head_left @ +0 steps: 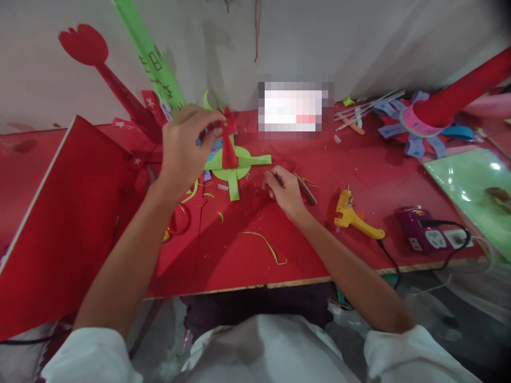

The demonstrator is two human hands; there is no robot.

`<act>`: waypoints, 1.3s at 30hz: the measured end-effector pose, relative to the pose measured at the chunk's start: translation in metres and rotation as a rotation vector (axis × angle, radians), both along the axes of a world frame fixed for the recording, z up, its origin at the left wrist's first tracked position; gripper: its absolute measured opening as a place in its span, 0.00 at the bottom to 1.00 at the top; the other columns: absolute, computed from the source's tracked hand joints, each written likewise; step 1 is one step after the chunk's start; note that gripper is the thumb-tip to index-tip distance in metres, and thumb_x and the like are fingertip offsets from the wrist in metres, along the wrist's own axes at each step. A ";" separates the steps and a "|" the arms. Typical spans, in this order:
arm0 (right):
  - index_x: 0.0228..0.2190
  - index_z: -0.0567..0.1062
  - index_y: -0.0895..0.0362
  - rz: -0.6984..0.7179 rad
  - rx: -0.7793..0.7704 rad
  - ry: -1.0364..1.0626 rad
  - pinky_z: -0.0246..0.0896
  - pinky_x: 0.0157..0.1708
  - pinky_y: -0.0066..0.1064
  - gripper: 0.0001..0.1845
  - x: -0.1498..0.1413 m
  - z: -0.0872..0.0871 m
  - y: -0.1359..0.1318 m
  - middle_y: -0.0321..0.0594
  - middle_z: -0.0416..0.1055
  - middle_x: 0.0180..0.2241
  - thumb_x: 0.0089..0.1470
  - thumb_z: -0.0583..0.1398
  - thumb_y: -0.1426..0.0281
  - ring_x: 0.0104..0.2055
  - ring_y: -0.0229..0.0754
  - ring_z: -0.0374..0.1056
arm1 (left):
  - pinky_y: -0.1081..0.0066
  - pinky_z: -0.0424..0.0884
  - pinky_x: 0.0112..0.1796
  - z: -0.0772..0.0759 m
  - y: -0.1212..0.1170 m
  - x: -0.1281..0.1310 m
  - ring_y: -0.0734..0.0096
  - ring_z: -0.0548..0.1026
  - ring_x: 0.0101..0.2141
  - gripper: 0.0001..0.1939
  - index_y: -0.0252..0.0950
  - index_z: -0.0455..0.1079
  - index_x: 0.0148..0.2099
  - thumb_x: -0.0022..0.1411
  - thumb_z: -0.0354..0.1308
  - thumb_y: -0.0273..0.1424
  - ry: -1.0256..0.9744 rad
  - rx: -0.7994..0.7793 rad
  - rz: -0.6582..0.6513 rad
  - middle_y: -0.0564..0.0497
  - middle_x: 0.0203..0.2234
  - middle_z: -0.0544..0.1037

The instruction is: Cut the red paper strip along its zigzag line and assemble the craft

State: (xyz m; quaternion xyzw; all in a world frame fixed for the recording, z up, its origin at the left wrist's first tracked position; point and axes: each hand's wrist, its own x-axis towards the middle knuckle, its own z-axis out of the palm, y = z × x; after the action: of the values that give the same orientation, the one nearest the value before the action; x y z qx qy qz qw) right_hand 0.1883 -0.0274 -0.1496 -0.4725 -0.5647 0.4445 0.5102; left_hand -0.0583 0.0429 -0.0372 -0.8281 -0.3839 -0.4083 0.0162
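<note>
My left hand (187, 143) is raised with thumb and fingers pinched at the top of a small red paper flower (229, 151), whose stem stands upright on a light-green paper disc (243, 169) with strips reaching outward. My right hand (285, 191) rests low over the table, right of the disc, its fingers curled together. Whatever those fingers hold, if anything, is too small to make out. A thin dark stick-like tool (306, 190) lies against its right side. Thin green paper scraps (261, 238) are scattered in front of the disc.
A yellow glue gun (355, 215) and a purple power socket (419, 229) with cables lie on the right. Red-handled scissors (178, 219) are partly under my left forearm. A large red board (67, 223) leans at left. A tall red paper flower (115, 80) and green tube (149, 58) rise behind.
</note>
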 end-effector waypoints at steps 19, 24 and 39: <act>0.71 0.60 0.43 0.204 0.063 -0.150 0.75 0.40 0.41 0.38 -0.007 0.000 -0.012 0.51 0.68 0.71 0.66 0.66 0.57 0.26 0.35 0.67 | 0.50 0.75 0.62 -0.131 0.019 0.004 0.52 0.81 0.58 0.43 0.43 0.64 0.70 0.60 0.76 0.47 -0.423 -0.385 0.005 0.41 0.58 0.82; 0.63 0.72 0.48 0.270 0.064 -0.217 0.71 0.35 0.36 0.29 -0.005 -0.003 -0.010 0.41 0.84 0.45 0.63 0.67 0.62 0.27 0.39 0.69 | 0.53 0.79 0.57 -0.139 0.020 0.001 0.56 0.84 0.53 0.35 0.40 0.69 0.66 0.63 0.74 0.45 -0.382 -0.350 0.075 0.47 0.53 0.84; 0.44 0.80 0.53 0.090 0.229 -0.303 0.71 0.42 0.37 0.09 -0.002 0.006 -0.008 0.45 0.82 0.46 0.66 0.60 0.71 0.43 0.46 0.76 | 0.46 0.75 0.59 -0.148 0.016 -0.007 0.45 0.81 0.55 0.22 0.40 0.76 0.61 0.69 0.68 0.42 -0.164 -0.443 0.209 0.41 0.53 0.84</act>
State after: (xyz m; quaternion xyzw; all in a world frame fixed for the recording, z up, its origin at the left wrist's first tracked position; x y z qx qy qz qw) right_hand 0.1867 -0.0350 -0.1438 -0.4470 -0.7025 0.3233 0.4496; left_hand -0.0651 0.0588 -0.1856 -0.7314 -0.5475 -0.3760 -0.1544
